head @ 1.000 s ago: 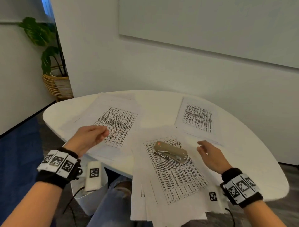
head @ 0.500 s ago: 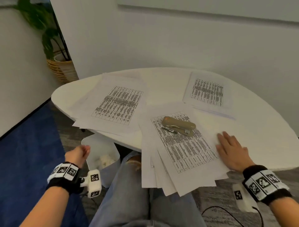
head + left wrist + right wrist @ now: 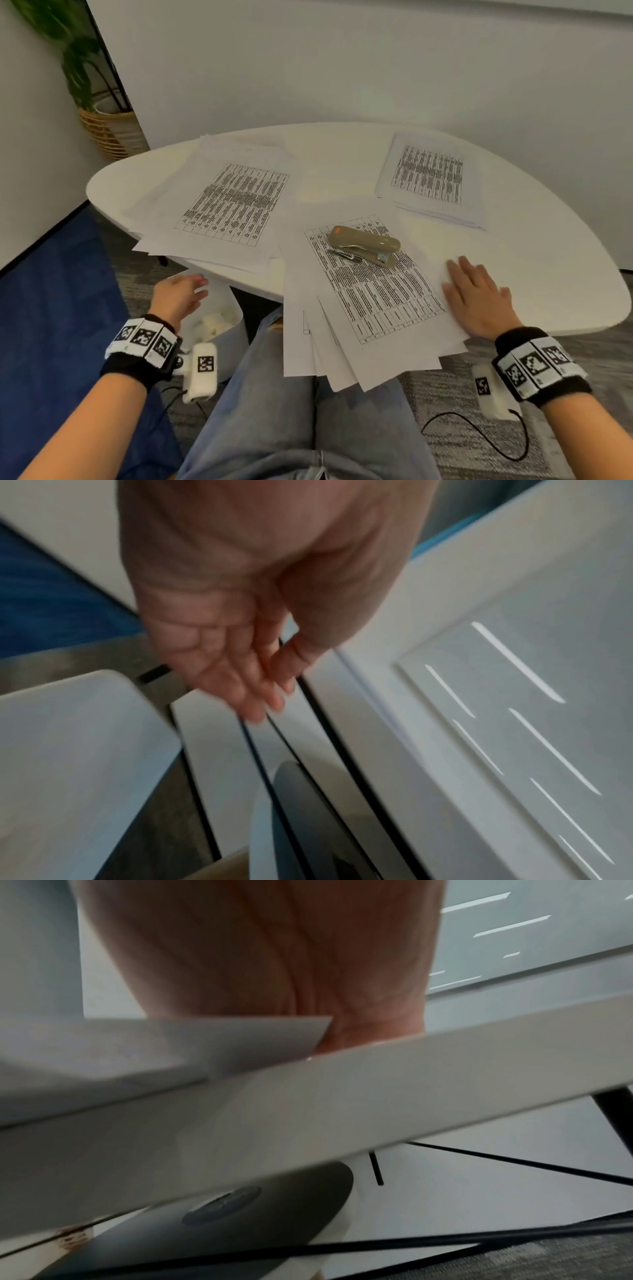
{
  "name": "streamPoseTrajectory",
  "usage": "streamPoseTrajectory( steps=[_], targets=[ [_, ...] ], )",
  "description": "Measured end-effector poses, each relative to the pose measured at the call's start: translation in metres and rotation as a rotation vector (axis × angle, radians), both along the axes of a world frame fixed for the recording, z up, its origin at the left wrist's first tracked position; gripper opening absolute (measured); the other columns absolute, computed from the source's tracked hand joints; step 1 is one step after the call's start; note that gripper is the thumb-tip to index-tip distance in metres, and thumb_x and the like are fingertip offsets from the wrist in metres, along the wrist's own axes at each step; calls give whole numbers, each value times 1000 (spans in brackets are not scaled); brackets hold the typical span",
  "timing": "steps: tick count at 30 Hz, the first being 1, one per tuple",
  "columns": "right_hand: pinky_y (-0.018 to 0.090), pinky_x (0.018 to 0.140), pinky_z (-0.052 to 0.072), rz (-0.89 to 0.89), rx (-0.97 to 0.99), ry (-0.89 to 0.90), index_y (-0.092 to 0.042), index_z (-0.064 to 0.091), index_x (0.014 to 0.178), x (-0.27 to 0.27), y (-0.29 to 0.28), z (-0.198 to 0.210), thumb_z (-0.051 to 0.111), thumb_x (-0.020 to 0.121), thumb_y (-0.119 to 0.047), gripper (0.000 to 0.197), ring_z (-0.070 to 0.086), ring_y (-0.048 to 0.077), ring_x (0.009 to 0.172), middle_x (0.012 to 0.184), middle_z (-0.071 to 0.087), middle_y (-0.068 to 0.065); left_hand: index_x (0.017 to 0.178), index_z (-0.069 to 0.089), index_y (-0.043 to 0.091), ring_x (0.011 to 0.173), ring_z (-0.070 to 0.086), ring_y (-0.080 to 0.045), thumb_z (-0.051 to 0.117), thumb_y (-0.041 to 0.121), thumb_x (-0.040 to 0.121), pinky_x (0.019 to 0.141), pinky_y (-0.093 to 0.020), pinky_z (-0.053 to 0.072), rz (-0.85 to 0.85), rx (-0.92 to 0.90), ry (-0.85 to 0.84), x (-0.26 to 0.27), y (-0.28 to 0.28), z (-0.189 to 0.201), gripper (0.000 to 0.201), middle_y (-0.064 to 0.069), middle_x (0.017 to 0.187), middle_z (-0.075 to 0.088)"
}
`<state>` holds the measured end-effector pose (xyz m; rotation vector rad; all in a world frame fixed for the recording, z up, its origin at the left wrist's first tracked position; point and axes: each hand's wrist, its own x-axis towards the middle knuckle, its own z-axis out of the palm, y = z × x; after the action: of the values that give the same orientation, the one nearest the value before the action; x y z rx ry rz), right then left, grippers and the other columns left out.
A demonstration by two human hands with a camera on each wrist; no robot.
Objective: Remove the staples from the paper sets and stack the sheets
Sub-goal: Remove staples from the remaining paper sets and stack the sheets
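A fanned pile of printed sheets (image 3: 370, 301) hangs over the near edge of the white table (image 3: 534, 274). On it lie an olive stapler (image 3: 364, 244) and a small metal staple remover (image 3: 344, 255). My right hand (image 3: 476, 294) lies flat, fingers straight, on the right edge of that pile. My left hand (image 3: 178, 298) hangs below the table edge over a white bin (image 3: 219, 318), fingers straight and empty in the left wrist view (image 3: 253, 685). Two more paper piles lie at the far left (image 3: 233, 202) and far right (image 3: 431, 178).
The bin holds crumpled white scraps (image 3: 215, 323). A potted plant in a woven basket (image 3: 109, 133) stands by the wall at the far left. My jeans-clad legs (image 3: 281, 411) are under the pile's overhang. A black cable (image 3: 479, 435) trails on the carpet.
My left hand dropped from above the left paper pile to below the table edge and now reaches over the bin. My right hand came down flat onto the near pile. The view tilted down.
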<state>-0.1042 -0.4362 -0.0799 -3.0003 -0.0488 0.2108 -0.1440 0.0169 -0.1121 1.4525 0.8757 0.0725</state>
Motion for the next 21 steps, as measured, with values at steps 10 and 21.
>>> streamPoseTrajectory(
  steps=[10, 21],
  targets=[
    [45, 112, 28, 237, 219, -22, -16, 21, 150, 2, 42, 43, 45, 96, -38, 63, 36, 27, 135, 150, 32, 10, 90, 68, 12, 77, 70, -12, 53, 42, 94, 65, -20, 54, -733, 124, 119, -25, -100, 47, 34, -4, 88, 73],
    [30, 87, 42, 366, 194, -66, -19, 49, 132, 25, 101, 63, 62, 88, -22, 46, 52, 24, 101, 116, 50, 8, 96, 70, 13, 86, 66, -11, 78, 38, 74, 66, -19, 49, -682, 446, -64, -32, -125, 28, 34, 3, 92, 72]
  ],
)
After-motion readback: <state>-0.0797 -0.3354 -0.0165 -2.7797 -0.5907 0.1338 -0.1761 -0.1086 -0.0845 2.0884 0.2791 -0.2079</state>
